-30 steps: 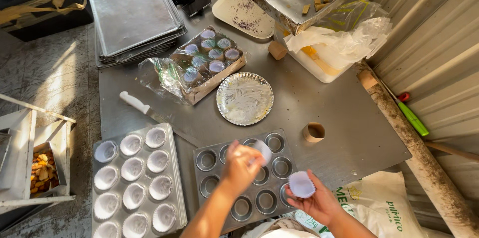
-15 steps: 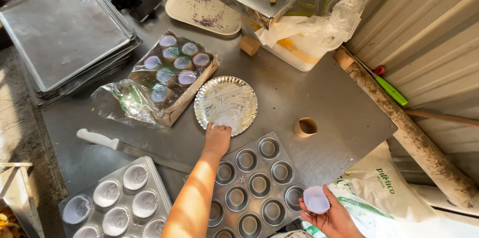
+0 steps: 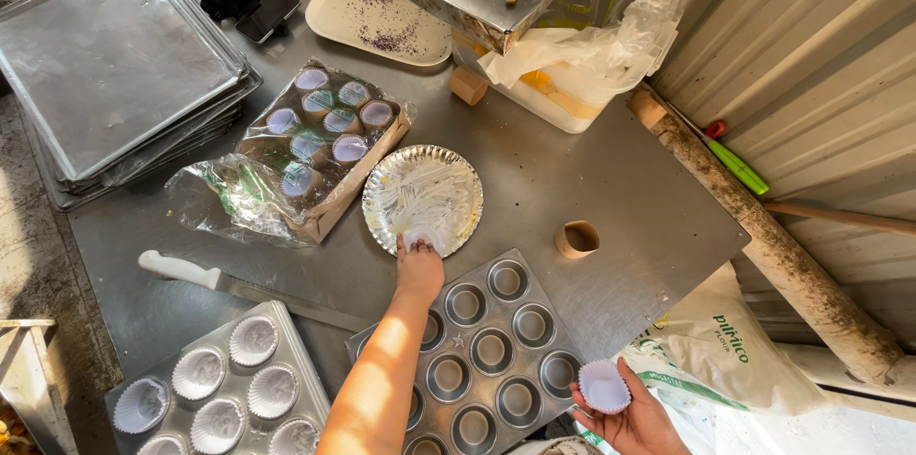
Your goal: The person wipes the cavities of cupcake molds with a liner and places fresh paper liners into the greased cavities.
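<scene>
Bright warm daylight, glare on stacked baking trays (image 3: 114, 64), soft shadows, sharp focus, slight wide-angle edge distortion.

Both forearms were bare, no sleeves in frame. Left hand (image 3: 420, 269) had no glove, ring or watch that showed. Right hand (image 3: 634, 417) was also ungloved, wrist bare. A pale edge at the bottom was possibly clothing; too little showed to tell.
</scene>
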